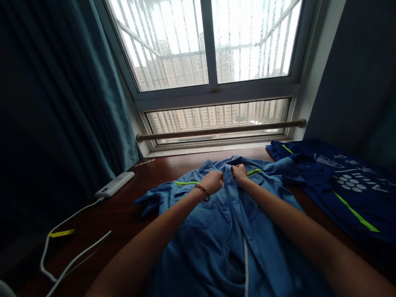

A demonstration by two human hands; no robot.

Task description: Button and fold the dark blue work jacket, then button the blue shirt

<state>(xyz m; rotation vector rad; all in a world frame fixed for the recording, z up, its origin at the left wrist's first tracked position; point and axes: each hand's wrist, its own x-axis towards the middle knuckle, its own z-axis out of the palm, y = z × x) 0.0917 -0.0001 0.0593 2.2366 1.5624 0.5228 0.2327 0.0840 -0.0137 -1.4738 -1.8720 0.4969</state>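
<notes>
A blue work jacket (pixel 198 218) with yellow-green trim lies spread front up on a brown wooden surface. Its front placket runs down the middle, partly parted, with a pale strip showing lower down. Near the collar, my left hand (pixel 213 181) is closed on the placket's left edge; a beaded bracelet circles that wrist. Just across the opening, my right hand (pixel 239 173) pinches the other front edge close below the collar. Both sets of fingertips are partly hidden by the hands themselves.
A darker blue garment (pixel 355 185) with white print lies at the right. On the left are a white power strip (pixel 114 184), its white cable (pixel 69 216) and a yellow tag (pixel 62 233). A curtain (pixel 105 103) hangs at left; a rail (pixel 222 130) crosses the window.
</notes>
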